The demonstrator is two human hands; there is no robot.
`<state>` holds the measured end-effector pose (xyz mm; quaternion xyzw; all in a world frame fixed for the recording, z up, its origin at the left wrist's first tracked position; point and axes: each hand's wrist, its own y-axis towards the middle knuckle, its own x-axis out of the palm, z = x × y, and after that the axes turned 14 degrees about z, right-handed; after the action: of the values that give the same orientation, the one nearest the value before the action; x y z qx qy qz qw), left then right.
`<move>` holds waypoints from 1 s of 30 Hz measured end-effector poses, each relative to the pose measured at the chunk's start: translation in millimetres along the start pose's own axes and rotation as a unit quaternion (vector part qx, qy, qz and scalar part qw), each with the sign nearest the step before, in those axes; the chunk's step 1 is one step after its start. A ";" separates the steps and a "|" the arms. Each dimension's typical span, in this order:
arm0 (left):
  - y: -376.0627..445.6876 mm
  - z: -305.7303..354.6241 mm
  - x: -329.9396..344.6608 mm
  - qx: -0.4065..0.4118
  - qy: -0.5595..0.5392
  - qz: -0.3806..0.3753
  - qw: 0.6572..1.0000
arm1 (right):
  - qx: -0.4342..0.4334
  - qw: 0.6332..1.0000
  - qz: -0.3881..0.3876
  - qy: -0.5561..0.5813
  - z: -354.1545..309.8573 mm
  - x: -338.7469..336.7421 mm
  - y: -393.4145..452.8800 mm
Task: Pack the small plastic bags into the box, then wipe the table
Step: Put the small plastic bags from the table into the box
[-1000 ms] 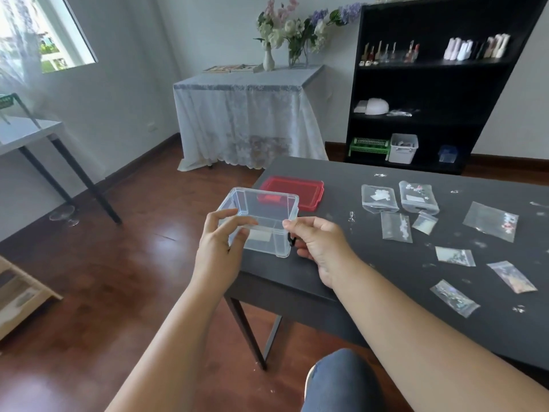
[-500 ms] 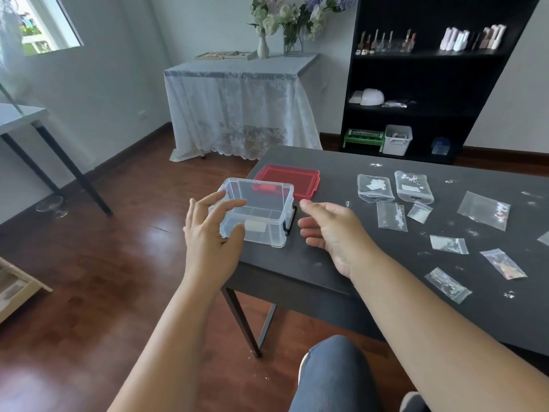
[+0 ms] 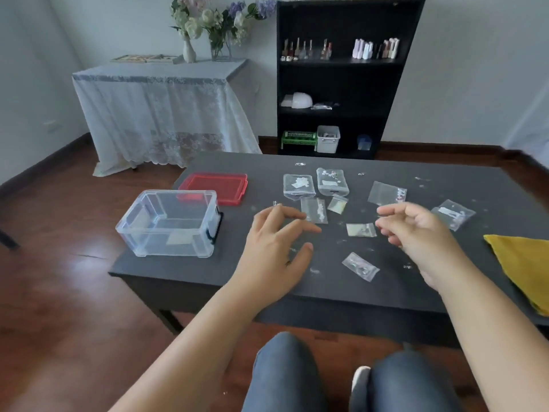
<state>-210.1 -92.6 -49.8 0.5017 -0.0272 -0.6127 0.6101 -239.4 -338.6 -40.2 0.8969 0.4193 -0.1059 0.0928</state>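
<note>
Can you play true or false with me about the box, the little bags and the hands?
1. The clear box has no lid on it. True.
2. The red lid lies in front of the box, nearest the person. False: it lies behind the box, farther away.
3. The left hand is holding a bag. False: it is open and empty above the table.
4. A yellow cloth lies at the table's right edge. True.
5. Some bags are already inside the box. False: the bags, like this one, lie on the table.
6. The right hand holds nothing. True.
</note>
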 end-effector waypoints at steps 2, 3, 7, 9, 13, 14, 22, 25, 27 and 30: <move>9.0 5.5 21.0 0.005 0.005 -0.040 0.999 | -0.024 0.998 0.030 -0.050 10.1 -20.4 12.7; 14.1 8.0 30.9 0.004 0.007 -0.060 0.998 | -0.034 0.996 0.043 -0.071 14.9 -29.5 18.7; 36.8 11.6 63.9 -0.010 0.023 -0.097 0.995 | -0.059 0.985 0.068 -0.148 31.9 -53.8 40.1; 52.7 7.9 76.8 -0.017 0.039 -0.101 0.994 | -0.077 0.973 0.076 -0.203 38.2 -61.4 53.0; 93.5 -8.2 95.8 -0.084 0.127 -0.113 0.982 | -0.104 0.934 0.107 -0.323 46.8 -71.9 82.9; 102.4 -13.9 98.1 -0.111 0.152 -0.112 0.976 | -0.102 0.929 0.112 -0.337 47.5 -73.1 88.6; 135.6 -51.3 108.7 -0.262 0.251 -0.102 0.926 | -0.148 0.923 0.048 -0.353 27.8 -21.3 111.4; 140.4 -51.8 113.0 -0.298 0.245 -0.085 0.919 | -0.126 0.892 0.044 -0.431 21.8 3.2 116.2; 145.7 -51.6 112.7 -0.337 0.221 -0.087 0.911 | -0.099 0.876 0.047 -0.469 17.6 14.1 119.1; 152.5 -50.5 111.4 -0.387 0.147 -0.080 0.907 | -0.054 0.883 0.046 -0.465 12.3 24.7 122.6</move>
<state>-39.9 -188.4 -41.2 0.3111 0.3418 -0.5415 0.7022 -130.7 -401.0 -49.1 0.7569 0.2910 -0.4831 0.3302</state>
